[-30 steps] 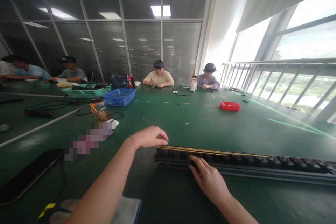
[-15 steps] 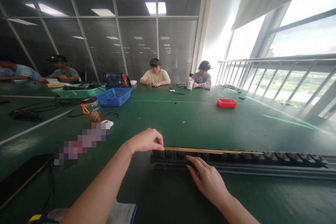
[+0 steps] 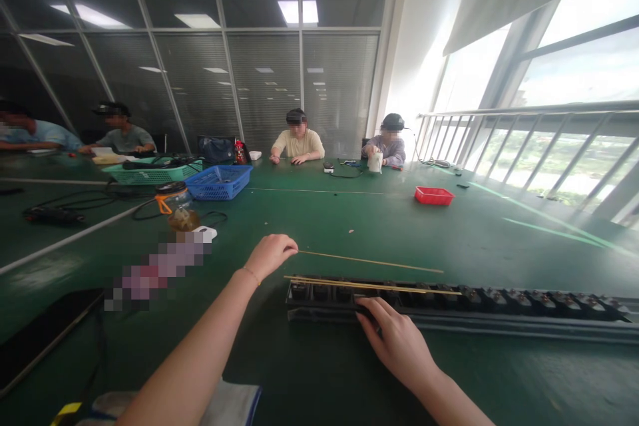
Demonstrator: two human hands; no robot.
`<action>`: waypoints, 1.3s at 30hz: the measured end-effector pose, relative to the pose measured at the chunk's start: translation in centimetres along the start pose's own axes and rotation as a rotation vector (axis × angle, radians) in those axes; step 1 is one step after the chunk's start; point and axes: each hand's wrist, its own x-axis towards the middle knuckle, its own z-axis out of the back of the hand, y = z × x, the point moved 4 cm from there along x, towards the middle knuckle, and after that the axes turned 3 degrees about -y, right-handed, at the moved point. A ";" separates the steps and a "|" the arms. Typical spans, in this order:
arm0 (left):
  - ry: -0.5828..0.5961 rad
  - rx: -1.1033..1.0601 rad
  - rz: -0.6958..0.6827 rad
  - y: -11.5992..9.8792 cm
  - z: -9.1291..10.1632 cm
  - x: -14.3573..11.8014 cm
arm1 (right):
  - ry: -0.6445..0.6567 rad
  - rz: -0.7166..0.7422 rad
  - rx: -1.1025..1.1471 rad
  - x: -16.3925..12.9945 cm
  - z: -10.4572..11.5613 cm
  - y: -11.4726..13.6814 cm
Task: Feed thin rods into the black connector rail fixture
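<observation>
Daylight glares through the right-hand window (image 3: 579, 73); the edges stretch.

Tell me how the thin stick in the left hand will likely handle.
The thin stick is probably fairly stiff: held at one end by the left hand, it juts out nearly straight. Being so slender, it looks light, and might snap if bent hard.
</observation>
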 end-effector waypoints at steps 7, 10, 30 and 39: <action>0.048 0.071 0.070 3.0 -4.0 -0.4 | 0.027 -0.015 0.008 0.1 -0.1 -0.1; 0.053 0.083 0.083 3.3 -4.0 -0.5 | 0.044 -0.024 0.007 0.1 -0.1 -0.1; 0.079 0.084 0.077 3.4 -4.3 -0.3 | 0.041 -0.012 -0.004 0.0 -0.4 -0.3; 0.300 -0.240 -0.127 -4.1 3.4 -1.5 | 0.086 -0.025 0.004 -0.1 -0.7 -0.6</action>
